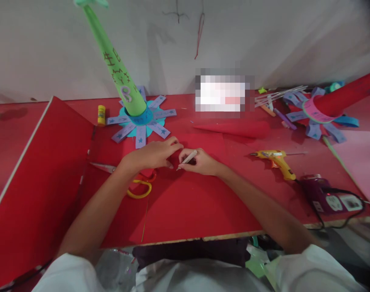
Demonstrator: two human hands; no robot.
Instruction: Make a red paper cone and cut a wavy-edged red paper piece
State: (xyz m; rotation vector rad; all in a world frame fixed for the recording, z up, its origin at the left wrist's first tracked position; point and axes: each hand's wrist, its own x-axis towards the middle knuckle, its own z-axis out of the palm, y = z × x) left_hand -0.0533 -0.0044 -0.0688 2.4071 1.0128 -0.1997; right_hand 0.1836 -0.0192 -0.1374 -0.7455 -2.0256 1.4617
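My right hand grips a pale pen in a writing hold, its tip down at the red paper. To its left, my left hand rests on the same paper with thumb and fingers apart, holding nothing. Scissors with yellow and red handles lie under my left forearm, which hides their middle. Just beyond my left hand stands a tall green paper cone with writing on it. Its blue base is ringed by purple strips with stars.
A red board leans up at the left, near a yellow glue stick. A rolled red paper cone lies behind my hands. On the right are a yellow glue gun, a purple power box with a cable, and another red cone.
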